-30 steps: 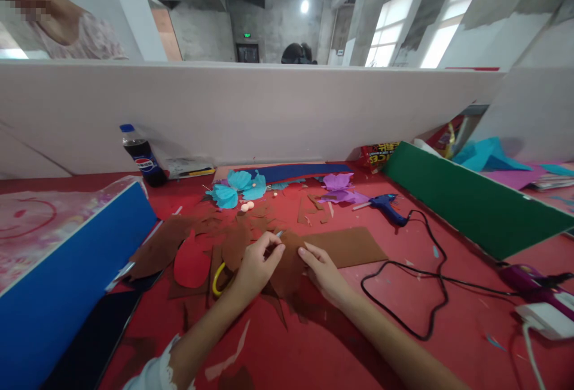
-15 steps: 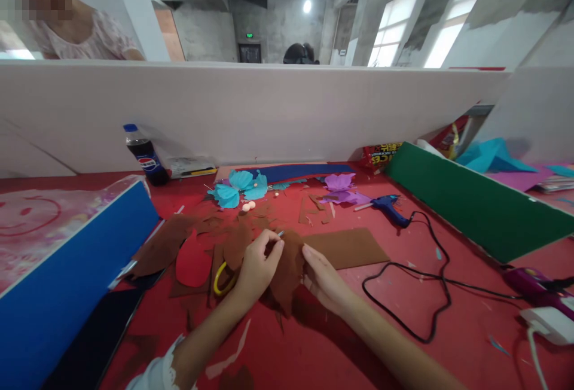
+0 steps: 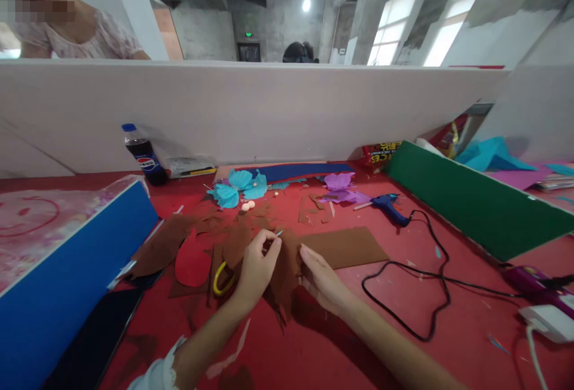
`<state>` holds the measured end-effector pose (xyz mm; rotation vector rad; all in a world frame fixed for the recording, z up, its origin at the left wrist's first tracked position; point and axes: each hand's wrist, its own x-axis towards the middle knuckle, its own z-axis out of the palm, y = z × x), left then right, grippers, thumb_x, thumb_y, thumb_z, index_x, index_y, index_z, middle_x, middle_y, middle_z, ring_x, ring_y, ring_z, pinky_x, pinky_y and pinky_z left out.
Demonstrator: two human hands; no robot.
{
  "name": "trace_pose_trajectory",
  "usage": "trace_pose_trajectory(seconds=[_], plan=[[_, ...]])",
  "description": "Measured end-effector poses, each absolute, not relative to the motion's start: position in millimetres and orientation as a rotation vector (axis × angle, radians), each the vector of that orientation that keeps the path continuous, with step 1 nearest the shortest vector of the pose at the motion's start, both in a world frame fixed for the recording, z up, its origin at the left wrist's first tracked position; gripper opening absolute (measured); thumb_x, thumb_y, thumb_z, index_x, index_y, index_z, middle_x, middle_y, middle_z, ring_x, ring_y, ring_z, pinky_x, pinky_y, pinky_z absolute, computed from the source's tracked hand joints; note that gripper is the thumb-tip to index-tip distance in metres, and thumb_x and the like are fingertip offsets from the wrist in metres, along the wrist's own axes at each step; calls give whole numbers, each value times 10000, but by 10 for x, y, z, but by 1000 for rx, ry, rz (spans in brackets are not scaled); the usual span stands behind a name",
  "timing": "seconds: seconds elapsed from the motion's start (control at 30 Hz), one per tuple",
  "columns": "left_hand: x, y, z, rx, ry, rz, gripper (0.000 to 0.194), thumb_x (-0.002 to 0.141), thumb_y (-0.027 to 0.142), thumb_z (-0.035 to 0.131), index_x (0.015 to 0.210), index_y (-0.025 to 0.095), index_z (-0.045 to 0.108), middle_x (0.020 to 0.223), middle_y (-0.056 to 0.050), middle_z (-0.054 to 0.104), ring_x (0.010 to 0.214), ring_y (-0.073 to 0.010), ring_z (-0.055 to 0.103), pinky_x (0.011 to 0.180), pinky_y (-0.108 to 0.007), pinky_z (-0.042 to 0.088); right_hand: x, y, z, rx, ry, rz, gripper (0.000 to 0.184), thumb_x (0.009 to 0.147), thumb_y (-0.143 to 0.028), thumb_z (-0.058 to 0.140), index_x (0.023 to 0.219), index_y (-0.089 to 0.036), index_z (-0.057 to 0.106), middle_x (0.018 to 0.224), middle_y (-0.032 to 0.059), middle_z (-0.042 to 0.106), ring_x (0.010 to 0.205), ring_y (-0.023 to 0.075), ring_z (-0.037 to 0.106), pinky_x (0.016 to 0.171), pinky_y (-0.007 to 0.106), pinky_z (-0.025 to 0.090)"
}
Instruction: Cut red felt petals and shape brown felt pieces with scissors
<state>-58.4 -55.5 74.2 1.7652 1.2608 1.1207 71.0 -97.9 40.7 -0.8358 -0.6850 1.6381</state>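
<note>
My left hand [image 3: 259, 263] is closed in a pinch on a small, thin, pale thing [image 3: 280, 233], whose tip sticks out past the fingers; its kind cannot be made out. Between both hands hangs a brown craft sheet piece [image 3: 285, 279], slightly bent, with a pointed lower end. My right hand [image 3: 321, 279] grips this piece by its right edge, thumb and fingers closed. Part of the piece is covered by my left fingers. Behind my right hand lies a flat brown rectangle [image 3: 347, 247]. Beside my left wrist shows a yellow scissors handle [image 3: 219, 279], its blades hidden.
A red cut-out [image 3: 192, 261] and brown scraps lie left. Behind are blue paper petals [image 3: 240, 180], purple petals [image 3: 339, 183] and a cola bottle [image 3: 144, 157]. Right are a glue gun [image 3: 391, 207] with black cord and a green board [image 3: 475, 198]; a blue board [image 3: 81, 258] stands left.
The brown piece has tilted a little and its lower point has shifted slightly between my hands. My right hand has moved slightly left. Both hands keep their grip.
</note>
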Motion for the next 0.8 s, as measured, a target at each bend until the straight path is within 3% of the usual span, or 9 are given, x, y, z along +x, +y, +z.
trace_pose_trajectory(seconds=[0.53, 0.8], plan=[[-592, -533, 711, 1753, 1291, 1134, 125, 759, 254, 458, 670, 175, 495, 622, 41, 511, 613, -104, 483, 586, -204, 365, 703, -968, 380, -769, -678, 1680, 243, 789, -402, 520, 693, -180, 494, 622, -32, 396, 566, 87, 372, 545, 219, 337], [-595, -551, 740, 1739, 1310, 1127, 103, 748, 235, 466, 670, 176, 496, 626, 41, 515, 613, -104, 485, 588, -204, 367, 675, -993, 448, -699, -653, 1711, 227, 761, -414, 552, 742, -190, 526, 659, -16, 474, 584, 99, 430, 550, 222, 353]])
